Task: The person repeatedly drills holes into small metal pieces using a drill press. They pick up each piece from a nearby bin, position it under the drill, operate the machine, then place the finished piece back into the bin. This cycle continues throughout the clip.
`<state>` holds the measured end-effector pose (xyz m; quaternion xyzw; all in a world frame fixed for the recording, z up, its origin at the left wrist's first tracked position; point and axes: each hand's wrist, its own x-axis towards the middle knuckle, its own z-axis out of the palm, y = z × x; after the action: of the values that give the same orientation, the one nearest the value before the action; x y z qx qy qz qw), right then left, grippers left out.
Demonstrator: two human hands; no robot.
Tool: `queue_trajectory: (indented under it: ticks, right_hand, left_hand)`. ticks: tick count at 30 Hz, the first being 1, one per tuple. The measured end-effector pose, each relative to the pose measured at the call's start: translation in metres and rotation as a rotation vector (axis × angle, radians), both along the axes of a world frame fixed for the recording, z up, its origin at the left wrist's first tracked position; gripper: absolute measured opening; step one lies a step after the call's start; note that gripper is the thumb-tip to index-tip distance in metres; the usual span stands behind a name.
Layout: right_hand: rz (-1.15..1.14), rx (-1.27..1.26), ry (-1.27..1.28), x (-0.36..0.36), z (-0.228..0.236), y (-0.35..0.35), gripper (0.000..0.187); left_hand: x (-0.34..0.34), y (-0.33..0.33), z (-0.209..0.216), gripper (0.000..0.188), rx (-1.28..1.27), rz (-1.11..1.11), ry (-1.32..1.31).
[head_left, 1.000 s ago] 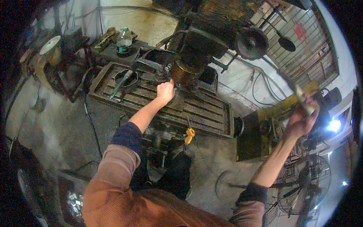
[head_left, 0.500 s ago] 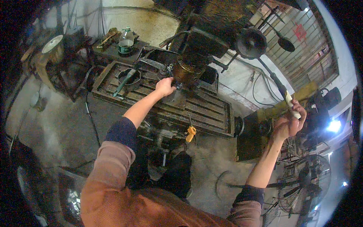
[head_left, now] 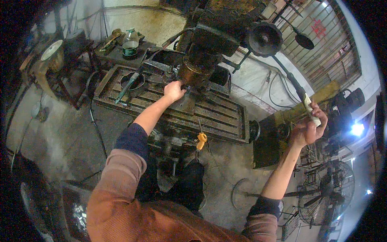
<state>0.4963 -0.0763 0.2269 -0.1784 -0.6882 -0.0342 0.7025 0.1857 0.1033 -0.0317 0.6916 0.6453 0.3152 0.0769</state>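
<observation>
My right hand [head_left: 309, 128] is wrapped round the pale grip of a long dark lever [head_left: 296, 86], which runs down from the hub of a milling or drilling machine. Under the machine's round spindle head [head_left: 192, 71], my left hand [head_left: 173, 91] is closed at the slotted metal table [head_left: 213, 115]. Whatever its fingers hold is hidden by the hand and shadow. A brush with a green handle [head_left: 128, 88] rests across a round pan [head_left: 138, 82] on the table's left part. A dark handwheel [head_left: 264, 39] sits on the machine, above the lever.
Behind the table, a clear bottle with a green label [head_left: 130, 44] stands on a bench. A yellow-handled tool [head_left: 201, 141] hangs at the table's front edge. To the lower right is a standing fan [head_left: 326, 193]; a cable [head_left: 94, 119] runs down at left.
The view has shifted slightly, so the machine and table appear a little to the left. Both hands keep their places on the lever and under the spindle.
</observation>
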Motion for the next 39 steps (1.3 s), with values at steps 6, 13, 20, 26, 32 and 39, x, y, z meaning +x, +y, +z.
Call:
queue_trajectory:
  ticks: [6,13,20,26,32,39]
  right_hand:
    - [0.005,0.005,-0.021,0.009,-0.002,0.004,0.035]
    - [-0.009,0.011,-0.030,0.011,-0.002,0.004,0.032]
    - [-0.015,-0.036,-0.025,0.014,0.003,0.003,0.029]
    - [0.014,-0.021,0.019,0.007,-0.010,0.000,0.020]
    - [0.001,-0.036,0.033,0.012,-0.026,0.000,0.022]
    - [0.065,0.005,0.086,-0.001,-0.039,0.005,0.027]
  left_hand:
    - [0.002,0.005,-0.003,0.030,-0.028,0.027,-0.019]
    - [0.003,0.001,0.000,0.032,-0.035,0.053,-0.031]
    - [0.005,0.003,-0.004,0.028,-0.004,0.079,0.048]
    - [0.006,0.001,-0.003,0.026,0.010,0.085,0.008]
    - [0.008,-0.004,0.000,0.024,0.041,0.065,0.022]
    - [-0.005,-0.003,0.008,0.026,-0.090,0.034,-0.027]
